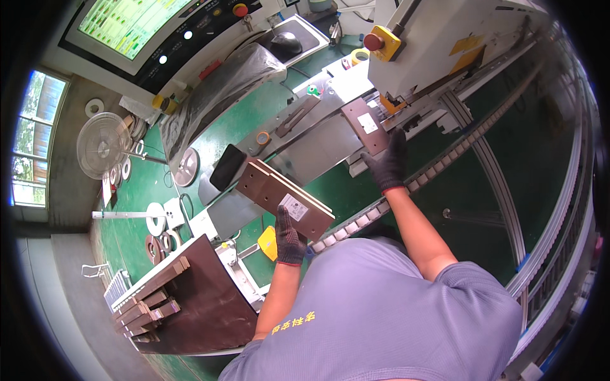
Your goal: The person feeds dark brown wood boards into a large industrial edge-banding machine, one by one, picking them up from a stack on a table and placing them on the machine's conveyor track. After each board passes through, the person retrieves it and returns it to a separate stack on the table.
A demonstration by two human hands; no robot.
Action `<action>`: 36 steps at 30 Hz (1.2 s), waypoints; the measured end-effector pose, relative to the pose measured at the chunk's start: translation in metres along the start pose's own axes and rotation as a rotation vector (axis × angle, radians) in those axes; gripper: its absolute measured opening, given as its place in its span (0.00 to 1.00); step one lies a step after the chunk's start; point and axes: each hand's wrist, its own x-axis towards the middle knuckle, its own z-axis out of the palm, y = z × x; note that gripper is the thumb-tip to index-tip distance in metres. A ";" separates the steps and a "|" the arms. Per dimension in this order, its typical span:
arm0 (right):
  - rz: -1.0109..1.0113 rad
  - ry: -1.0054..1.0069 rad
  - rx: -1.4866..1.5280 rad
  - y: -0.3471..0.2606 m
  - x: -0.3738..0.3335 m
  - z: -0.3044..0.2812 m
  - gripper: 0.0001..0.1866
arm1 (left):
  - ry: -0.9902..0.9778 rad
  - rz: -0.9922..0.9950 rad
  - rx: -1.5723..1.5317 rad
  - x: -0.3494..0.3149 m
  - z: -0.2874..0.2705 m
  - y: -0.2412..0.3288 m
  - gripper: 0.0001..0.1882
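My left hand [289, 235], in a dark knit glove, grips the near edge of a small stack of brown boards [283, 198] with a white label on top, held tilted above the machine bed. My right hand [387, 164], also gloved, presses on a single brown board [365, 126] with a white label that lies flat on the grey metal table [318, 149], close to the white machine housing [445, 44].
A control screen [130, 19], red emergency buttons [373, 41] and a computer mouse [286, 43] sit at the top. A black phone [227, 166], a tape roll [262, 137], a fan [101, 145], a roller rail [483, 152] and a dark cart with brown strips [190, 298] surround me.
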 end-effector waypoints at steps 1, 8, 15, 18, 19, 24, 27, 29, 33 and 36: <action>0.006 0.005 -0.003 0.000 -0.001 0.001 0.65 | -0.005 -0.013 -0.018 0.005 0.001 0.001 0.24; 0.157 0.050 0.272 -0.003 0.022 0.017 0.40 | -0.039 -0.090 0.034 0.036 0.000 0.010 0.22; -0.012 -0.030 0.111 0.039 0.065 0.018 0.20 | -0.120 -0.099 0.058 0.041 0.018 0.007 0.23; -0.162 -0.190 -0.329 0.034 0.089 -0.017 0.16 | -0.117 -0.086 0.066 0.042 0.023 0.000 0.23; -0.168 -0.196 -0.324 0.042 0.094 -0.018 0.16 | -0.107 -0.090 0.084 0.042 0.025 -0.003 0.24; -0.363 0.092 -0.228 0.104 0.122 -0.018 0.11 | -0.096 -0.112 0.054 0.044 0.035 -0.020 0.26; -0.063 -0.037 0.199 0.133 0.138 -0.012 0.08 | -0.048 -0.154 -0.026 0.037 0.044 -0.028 0.29; -0.198 -0.081 0.005 0.208 0.151 0.008 0.12 | -0.046 -0.212 -0.059 0.039 0.048 -0.035 0.29; 0.117 0.182 0.369 0.217 0.154 0.003 0.38 | -0.058 -0.234 -0.094 0.040 0.049 -0.047 0.30; 0.019 0.202 -0.085 0.148 0.115 -0.023 0.44 | 0.003 -0.201 -0.062 0.038 0.048 -0.051 0.32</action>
